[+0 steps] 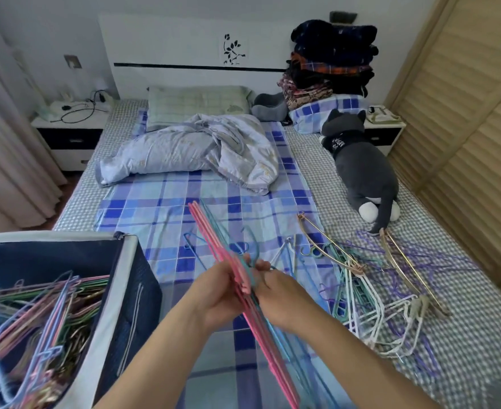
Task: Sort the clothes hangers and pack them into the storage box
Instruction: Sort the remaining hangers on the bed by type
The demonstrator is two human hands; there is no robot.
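Your two hands meet at 6 o'clock over the bed. Your left hand and right hand both curl around one bundle of pink and blue hangers, held edge-on, too tightly stacked to count. One storage box sits at 8 o'clock with a tangle of hangers inside. A loose pile of hangers lies at 4 o'clock, including two gold ones. One plush cat lies at 2 o'clock.
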